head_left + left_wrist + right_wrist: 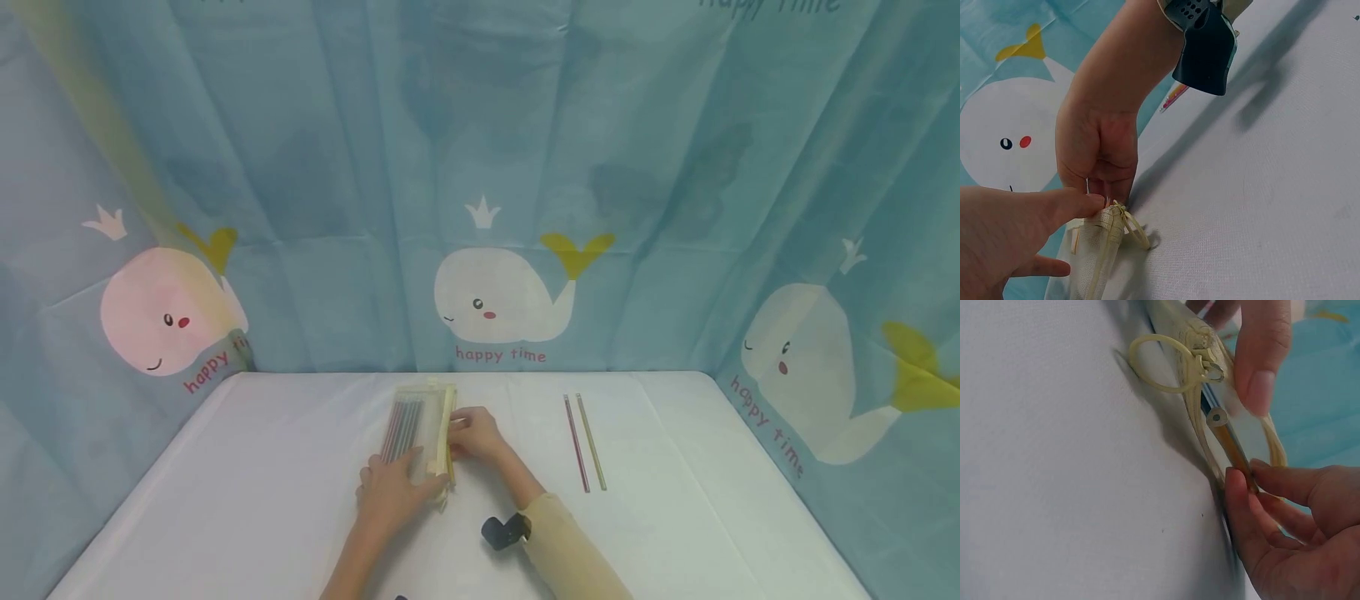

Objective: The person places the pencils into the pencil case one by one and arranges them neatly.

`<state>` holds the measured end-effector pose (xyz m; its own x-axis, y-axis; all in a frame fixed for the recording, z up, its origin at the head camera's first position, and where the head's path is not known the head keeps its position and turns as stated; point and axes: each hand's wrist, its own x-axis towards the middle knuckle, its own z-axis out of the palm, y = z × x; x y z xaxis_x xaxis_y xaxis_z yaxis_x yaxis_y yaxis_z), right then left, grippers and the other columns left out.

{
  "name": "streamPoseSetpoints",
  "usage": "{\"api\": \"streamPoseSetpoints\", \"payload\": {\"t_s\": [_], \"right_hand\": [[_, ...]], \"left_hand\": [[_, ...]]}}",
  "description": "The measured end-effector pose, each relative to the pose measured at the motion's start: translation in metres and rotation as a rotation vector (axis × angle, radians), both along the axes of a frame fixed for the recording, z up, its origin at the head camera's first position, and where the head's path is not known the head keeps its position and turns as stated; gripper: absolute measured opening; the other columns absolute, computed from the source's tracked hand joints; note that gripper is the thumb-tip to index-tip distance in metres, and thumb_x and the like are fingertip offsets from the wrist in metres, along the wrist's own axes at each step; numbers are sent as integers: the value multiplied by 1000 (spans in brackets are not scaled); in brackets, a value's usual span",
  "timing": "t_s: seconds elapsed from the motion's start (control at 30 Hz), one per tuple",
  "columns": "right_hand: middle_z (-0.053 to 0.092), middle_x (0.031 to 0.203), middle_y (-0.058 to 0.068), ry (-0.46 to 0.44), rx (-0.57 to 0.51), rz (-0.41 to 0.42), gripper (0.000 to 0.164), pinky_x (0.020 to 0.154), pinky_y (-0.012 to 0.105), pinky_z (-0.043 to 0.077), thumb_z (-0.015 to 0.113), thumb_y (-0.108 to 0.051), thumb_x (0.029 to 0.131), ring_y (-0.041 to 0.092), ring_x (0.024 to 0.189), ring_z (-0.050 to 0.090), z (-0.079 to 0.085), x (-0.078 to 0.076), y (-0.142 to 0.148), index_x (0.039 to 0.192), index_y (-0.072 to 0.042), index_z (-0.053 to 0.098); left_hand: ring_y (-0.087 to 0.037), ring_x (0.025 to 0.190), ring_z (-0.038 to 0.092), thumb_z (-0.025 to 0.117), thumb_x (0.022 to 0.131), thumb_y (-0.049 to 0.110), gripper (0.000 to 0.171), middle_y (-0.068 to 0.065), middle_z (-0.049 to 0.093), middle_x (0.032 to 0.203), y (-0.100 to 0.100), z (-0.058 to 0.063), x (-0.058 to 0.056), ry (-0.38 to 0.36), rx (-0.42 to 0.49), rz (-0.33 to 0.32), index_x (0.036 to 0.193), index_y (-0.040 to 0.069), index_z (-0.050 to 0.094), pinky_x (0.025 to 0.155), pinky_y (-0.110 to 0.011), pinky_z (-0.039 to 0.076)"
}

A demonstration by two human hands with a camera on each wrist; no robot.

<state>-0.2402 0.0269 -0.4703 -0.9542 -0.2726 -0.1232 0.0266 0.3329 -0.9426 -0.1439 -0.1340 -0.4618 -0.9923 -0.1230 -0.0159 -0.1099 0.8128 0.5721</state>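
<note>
Head view shows your left hand (pixel 390 487) lying on the near end of a translucent cream mesh pencil pouch (pixel 418 425) near the middle of the white table (pixel 675 517), fingers fairly straight and thumb along the pouch's right edge, pressing it flat. Your right hand (pixel 474 433) comes in from the right, forearm in a beige sleeve (pixel 570 550) angled across the table, fingertips gathered at the pouch's zipper edge. From your right wrist, those fingers pinch a brown pencil (pixel 1232 440) whose blunt end sits at the pouch opening, just below the cream zipper pull with its ring loop (pixel 1160 362). Several coloured pencils show through the mesh. Two more thin pencils (pixel 583 442) lie side by side well to the right.
</note>
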Motion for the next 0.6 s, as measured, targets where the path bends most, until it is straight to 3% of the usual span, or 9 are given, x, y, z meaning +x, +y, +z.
{"api": "streamPoseSetpoints", "payload": {"t_s": [0.6], "right_hand": [[75,106,30,71,-18,-13,42,73,36,64,72,8,86,39,88,78,1,1,-14,127,16,64]], "left_hand": [[-42,103,50,82,84,57,80,-31,55,120,1,1,1,5,-5,-6,142,5,65,84,-59,43]]}}
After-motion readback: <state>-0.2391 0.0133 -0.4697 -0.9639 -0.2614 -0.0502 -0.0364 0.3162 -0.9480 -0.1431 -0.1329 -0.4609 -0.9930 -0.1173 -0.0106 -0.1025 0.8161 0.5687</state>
